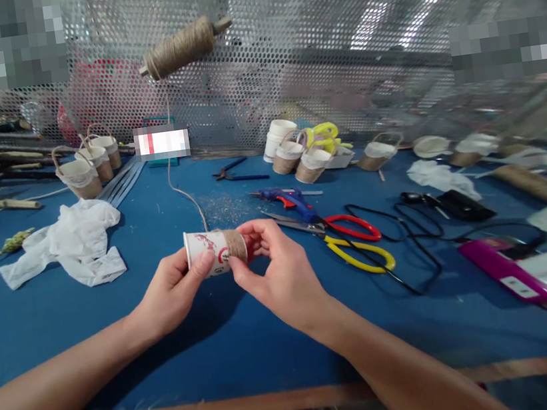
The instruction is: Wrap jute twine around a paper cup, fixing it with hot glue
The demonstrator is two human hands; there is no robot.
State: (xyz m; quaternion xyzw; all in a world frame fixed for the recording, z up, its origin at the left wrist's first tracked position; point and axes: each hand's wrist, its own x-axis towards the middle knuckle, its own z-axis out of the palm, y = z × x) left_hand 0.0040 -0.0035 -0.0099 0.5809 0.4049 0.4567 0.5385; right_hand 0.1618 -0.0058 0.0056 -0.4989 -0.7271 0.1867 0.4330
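A white paper cup (pixel 199 247) with a printed pattern lies sideways between my hands, above the blue table. My left hand (pixel 175 282) grips its rim end, the thumb along the side. Around the cup's base end my right hand (pixel 279 265) is closed, thumb and fingers at the wound twine (pixel 235 245). The brown twine covers that end in a band. From the cup, a strand of twine (pixel 186 195) runs up to a spool (pixel 182 47) on a stick, hung at the mesh. My right fingertips are partly hidden behind the cup.
A blue glue gun (pixel 288 202) and scissors with red and yellow handles (pixel 353 238) lie right of my hands, beside a black cable. Small twine-wrapped cups (pixel 79 179) stand at the back. White cloth (pixel 69 242) lies left; pliers (pixel 239 171) lie behind. A purple box (pixel 509 275) sits right.
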